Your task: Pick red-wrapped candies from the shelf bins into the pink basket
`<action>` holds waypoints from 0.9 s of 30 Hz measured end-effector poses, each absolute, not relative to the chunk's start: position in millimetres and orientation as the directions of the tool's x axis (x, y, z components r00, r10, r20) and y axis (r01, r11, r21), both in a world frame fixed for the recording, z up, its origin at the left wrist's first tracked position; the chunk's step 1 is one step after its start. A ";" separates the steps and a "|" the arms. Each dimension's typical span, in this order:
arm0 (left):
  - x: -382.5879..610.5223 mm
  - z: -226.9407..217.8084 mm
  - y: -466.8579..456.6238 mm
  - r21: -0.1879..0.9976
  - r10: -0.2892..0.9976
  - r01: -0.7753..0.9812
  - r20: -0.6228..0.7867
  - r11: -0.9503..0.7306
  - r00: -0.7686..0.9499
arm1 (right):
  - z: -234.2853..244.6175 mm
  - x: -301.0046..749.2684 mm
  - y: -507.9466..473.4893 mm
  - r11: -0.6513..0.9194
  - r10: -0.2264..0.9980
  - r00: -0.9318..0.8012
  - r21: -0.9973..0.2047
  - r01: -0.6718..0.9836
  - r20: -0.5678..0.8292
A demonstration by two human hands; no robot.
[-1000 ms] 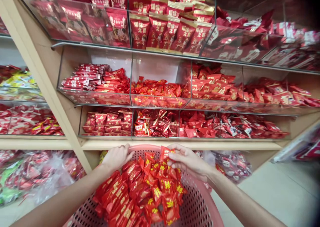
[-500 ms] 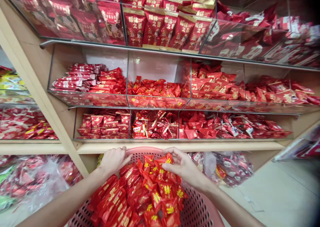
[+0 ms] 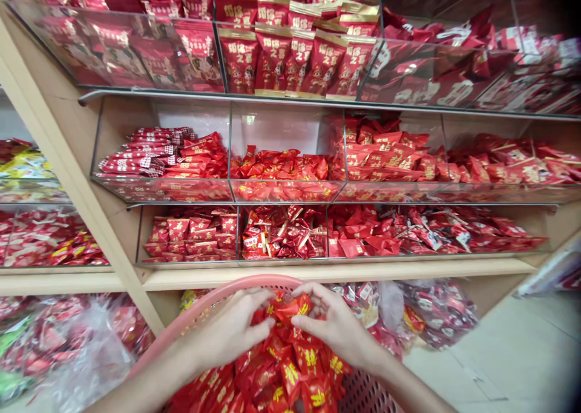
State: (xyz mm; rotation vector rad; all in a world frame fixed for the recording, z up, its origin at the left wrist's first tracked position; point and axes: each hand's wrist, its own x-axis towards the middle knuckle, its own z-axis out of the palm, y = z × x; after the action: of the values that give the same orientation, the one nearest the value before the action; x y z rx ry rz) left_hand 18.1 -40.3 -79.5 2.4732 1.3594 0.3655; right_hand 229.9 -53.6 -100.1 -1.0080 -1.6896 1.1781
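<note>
A pink perforated plastic basket (image 3: 154, 352) holds a heap of red wrapped candies (image 3: 290, 370) with yellow lettering. My left hand (image 3: 240, 328) reaches over the heap, thumb and fingers apart and cupped beside the candies near the far rim; its fingertips are partly hidden. Facing it, my right hand (image 3: 333, 325) has thumb and fingers curled around a red candy packet (image 3: 294, 307) at the top of the heap. Longer red packets (image 3: 204, 392) lie at the basket's near left, partly under my left forearm.
Wooden shelving (image 3: 340, 272) with clear-fronted bins of red packets rises just beyond the basket. Plastic bags of packets lie below the shelf, one at left (image 3: 86, 346) and others at right (image 3: 440, 313). Pale floor tiles (image 3: 521, 346) show at the right.
My left hand has moved right, from the basket's rim to over the candies, close to my right hand. My right hand stays at the same packet. The view has shifted slightly.
</note>
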 end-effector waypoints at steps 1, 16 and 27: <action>21.1 -80.9 -44.8 0.409 0.844 0.754 0.080 -0.514 0.531 | -98.7 230.0 -55.5 0.253 0.916 -0.354 -0.956 0.151 0.186; 31.6 -77.6 -60.2 0.478 0.864 0.750 0.037 -0.457 0.503 | -99.9 237.2 -50.3 0.340 0.897 -0.308 -0.940 0.021 0.318; 41.7 -80.6 -64.5 0.837 0.886 0.511 -0.074 -0.194 0.457 | -101.2 238.8 -48.8 0.274 0.930 -0.224 -0.956 -0.106 0.291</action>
State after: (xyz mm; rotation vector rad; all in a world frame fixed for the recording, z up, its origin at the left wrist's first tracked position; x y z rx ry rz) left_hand 41.7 -64.5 -80.6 1.8517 1.1805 0.5520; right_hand 238.8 -48.8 -101.2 -0.8163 -1.4483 1.1908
